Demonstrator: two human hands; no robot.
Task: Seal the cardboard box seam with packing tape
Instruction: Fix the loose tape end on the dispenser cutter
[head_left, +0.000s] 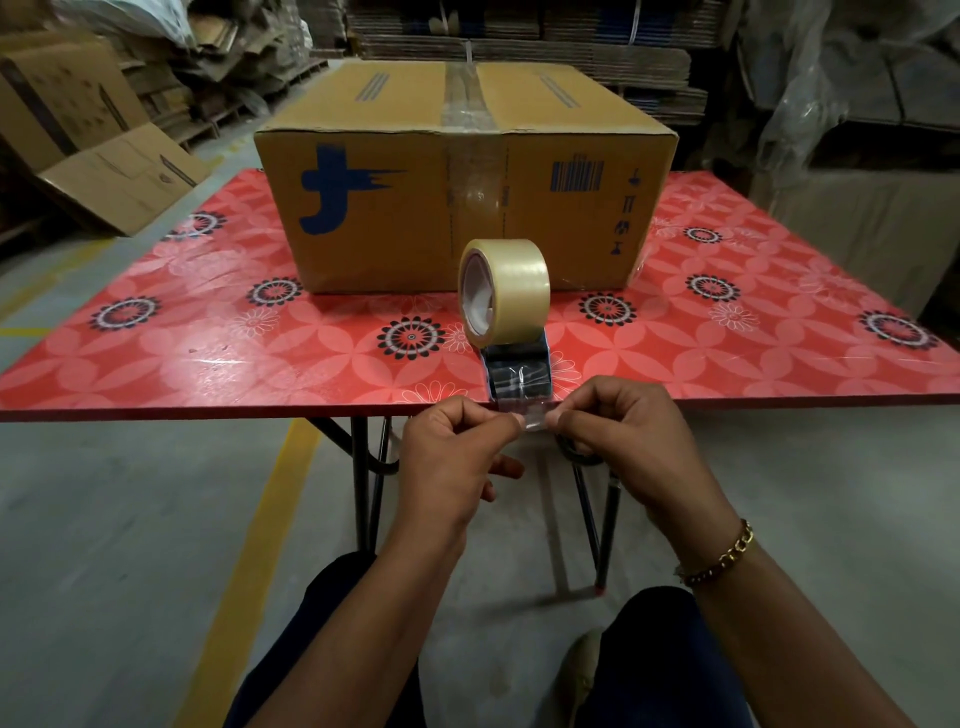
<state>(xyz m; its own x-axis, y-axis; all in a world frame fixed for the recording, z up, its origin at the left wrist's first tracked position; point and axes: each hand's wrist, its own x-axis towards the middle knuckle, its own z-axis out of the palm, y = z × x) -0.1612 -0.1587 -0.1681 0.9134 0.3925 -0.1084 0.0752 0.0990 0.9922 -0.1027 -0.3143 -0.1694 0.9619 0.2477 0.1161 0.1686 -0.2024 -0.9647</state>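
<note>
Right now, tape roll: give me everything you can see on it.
The tape roll is pale yellowish translucent packing tape on a white core, standing on edge in a dark dispenser at the near edge of the red flowered table, in front of the cardboard box and apart from it. A clear strip runs from the roll toward the person. The left hand and right hand pinch its free end just past the table edge.

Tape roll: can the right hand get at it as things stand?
Probably yes. The roll stands upright near the table edge, just beyond the right hand, with nothing between. But both hands pinch the tape end; the right hand would have to let go first.
</note>
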